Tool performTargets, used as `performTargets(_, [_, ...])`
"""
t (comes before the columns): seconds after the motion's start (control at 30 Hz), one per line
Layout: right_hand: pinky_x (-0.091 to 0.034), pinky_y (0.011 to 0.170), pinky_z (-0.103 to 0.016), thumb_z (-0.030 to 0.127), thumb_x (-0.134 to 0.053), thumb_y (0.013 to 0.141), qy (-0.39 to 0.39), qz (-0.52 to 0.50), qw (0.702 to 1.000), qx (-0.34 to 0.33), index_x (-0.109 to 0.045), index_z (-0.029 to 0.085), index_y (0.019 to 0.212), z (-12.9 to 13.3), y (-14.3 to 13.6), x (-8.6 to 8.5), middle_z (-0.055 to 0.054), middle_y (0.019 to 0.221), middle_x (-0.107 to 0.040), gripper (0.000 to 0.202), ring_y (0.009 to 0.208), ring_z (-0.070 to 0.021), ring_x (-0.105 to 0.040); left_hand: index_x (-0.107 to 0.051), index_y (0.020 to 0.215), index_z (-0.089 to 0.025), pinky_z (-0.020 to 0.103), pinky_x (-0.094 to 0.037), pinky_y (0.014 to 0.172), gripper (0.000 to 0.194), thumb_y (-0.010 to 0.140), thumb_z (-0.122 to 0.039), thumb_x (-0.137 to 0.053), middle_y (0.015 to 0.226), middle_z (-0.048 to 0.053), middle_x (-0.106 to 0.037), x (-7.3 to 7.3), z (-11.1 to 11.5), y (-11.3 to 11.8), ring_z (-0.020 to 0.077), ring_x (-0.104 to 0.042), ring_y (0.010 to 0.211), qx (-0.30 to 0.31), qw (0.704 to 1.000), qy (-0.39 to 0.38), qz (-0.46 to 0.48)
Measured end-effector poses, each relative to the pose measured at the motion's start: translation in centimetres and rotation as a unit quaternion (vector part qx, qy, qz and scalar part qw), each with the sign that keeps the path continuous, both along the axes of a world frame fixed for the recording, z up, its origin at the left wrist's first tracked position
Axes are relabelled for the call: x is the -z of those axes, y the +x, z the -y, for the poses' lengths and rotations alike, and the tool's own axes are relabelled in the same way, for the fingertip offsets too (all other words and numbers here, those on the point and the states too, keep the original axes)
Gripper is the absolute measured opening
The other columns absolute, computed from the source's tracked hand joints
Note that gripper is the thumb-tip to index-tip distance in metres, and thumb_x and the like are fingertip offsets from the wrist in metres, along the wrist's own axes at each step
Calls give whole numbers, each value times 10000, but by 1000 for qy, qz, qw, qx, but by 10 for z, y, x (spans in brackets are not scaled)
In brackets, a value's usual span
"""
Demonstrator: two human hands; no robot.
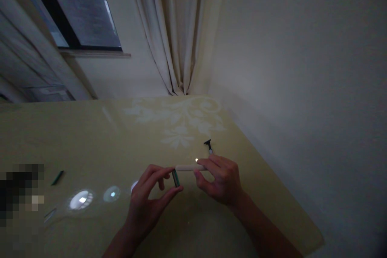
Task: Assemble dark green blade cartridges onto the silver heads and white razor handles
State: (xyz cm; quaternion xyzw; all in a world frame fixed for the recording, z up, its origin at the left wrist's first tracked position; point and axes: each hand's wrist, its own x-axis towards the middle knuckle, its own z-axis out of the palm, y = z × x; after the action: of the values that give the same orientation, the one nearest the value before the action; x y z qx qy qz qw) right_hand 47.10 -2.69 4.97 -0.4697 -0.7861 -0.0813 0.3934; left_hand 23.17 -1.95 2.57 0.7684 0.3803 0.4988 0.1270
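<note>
My left hand (pixel 149 197) pinches a small dark green-and-black razor cartridge (pixel 175 178) by its ends, between thumb and fingertips. A pale flat stick (pixel 188 167), like a wooden craft stick, is gripped between the thumb and fingers of my right hand (pixel 220 178). Its free tip points left and meets or nearly meets the cartridge's upper end; whether they touch I cannot tell. Just beyond my right hand lies a razor handle (pixel 208 144) with a black T-shaped head, its lower part hidden by the hand.
A similar dark green strip-like piece (pixel 57 177) lies on the glossy yellowish table (pixel 90 141) at left, with a thin clear piece (pixel 50 215) nearer. Pixelation covers the far left. A wall (pixel 302 88) borders the table's right side; curtains (pixel 172 28) and a window stand behind.
</note>
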Motion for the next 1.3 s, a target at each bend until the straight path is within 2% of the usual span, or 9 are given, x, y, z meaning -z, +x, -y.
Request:
performTargets(0.17, [-383,587,-326,448,-550,1046,6,33,998,-43,-769,170,904,2,-5,2,-35,705,-675,381,617,-184,-612,-710,1228,-239,237,-568,667,317,997,-453,-742,902,-10,-651,2,0,-1,124,-655,701,7,1000,-1,0])
performTargets(0.33, [-380,589,-325,439,-541,1061,4,18,1000,-2,-771,173,900,1,-2,0,-34,703,-675,387,608,-182,-611,-722,1213,-236,245,-569,644,318,978,-446,-768,879,-15,-644,0,2,0,127,-646,669,4,1000,2,6])
performTargets(0.5, [-373,573,-335,447,-556,1037,9,33,999,-40,-774,173,894,3,-4,-2,-33,699,-679,379,598,-188,-601,-726,1223,-238,239,-570,643,322,979,-443,-769,892,-7,-666,-1,2,2,123,-648,668,15,1000,-4,6])
performTargets(0.67, [-379,578,-327,430,-558,1039,11,17,1000,-8,-772,176,880,0,0,0,-32,689,-674,368,594,-183,-606,-731,1202,-237,248,-575,642,310,961,-421,-795,887,-9,-667,1,3,3,126,-642,666,15,1000,-5,23])
performTargets(0.87, [-388,575,-324,448,-573,1013,-6,37,998,-41,-773,184,888,1,-2,2,-32,693,-682,354,597,-186,-609,-736,1224,-247,251,-577,657,310,967,-412,-789,892,-6,-660,1,3,3,130,-651,682,20,999,-14,21])
performTargets(1.03, [-397,579,-323,426,-577,1014,2,23,1000,-10,-768,188,884,0,0,2,-33,697,-691,332,594,-184,-613,-732,1213,-242,245,-573,656,314,964,-424,-791,880,-9,-650,2,2,3,128,-637,675,15,1000,-13,20])
performTargets(1.2, [-387,576,-322,448,-571,1007,-3,41,998,-44,-767,177,886,0,-2,4,-34,692,-689,355,594,-184,-615,-731,1225,-237,242,-576,651,305,982,-418,-769,897,-1,-664,2,1,4,126,-643,677,22,1000,-10,20])
performTargets(1.3, [-382,574,-320,432,-575,1014,1,28,999,-16,-770,180,883,-1,0,5,-30,680,-678,345,585,-181,-606,-727,1218,-237,242,-578,648,304,984,-427,-764,886,-5,-657,1,1,4,127,-645,676,21,999,-6,25])
